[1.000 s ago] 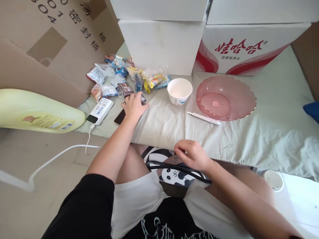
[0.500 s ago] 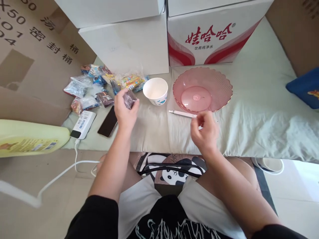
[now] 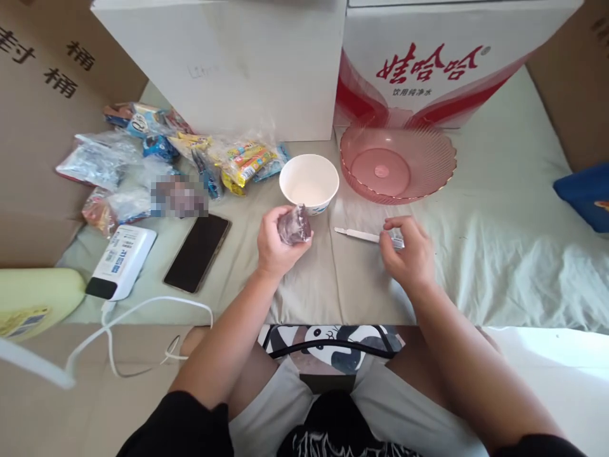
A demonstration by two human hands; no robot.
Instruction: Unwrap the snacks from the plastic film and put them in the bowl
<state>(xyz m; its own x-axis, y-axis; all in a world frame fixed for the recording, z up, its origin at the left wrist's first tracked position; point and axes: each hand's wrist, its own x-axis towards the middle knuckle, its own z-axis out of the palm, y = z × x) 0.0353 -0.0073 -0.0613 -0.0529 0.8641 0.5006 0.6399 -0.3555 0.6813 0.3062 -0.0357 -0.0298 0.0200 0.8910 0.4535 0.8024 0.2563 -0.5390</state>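
Right now your left hand [image 3: 278, 244] is curled around a small snack packet [image 3: 295, 225], thumb and fingers pinching it just above the pale green sheet [image 3: 499, 254] that covers the surface. The packet looks crinkled and shiny, with a clear or silvery wrapper and something dark purplish-brown showing through; any print on it is too blurred to read. It sits just in front of the white paper bowl [image 3: 309, 183], close to the sheet's near edge and roughly midway along it. Your right hand [image 3: 406, 254] rests on the sheet with the fingers bent down onto the handle end of a slim white utility knife [image 3: 359, 235], gripping it lightly; the other end of the knife points left toward the bowl. Behind that hand, a ribbed pink plastic dish [image 3: 397, 166] stands against the red-and-white carton [image 3: 428, 63] at the far edge. Toward the far left corner lies a heap of wrapped snacks [image 3: 157, 158], and nearer you on that side a dark phone [image 3: 197, 252] lies face up beside a white power bank [image 3: 121, 261] with its cable trailing off the near edge.
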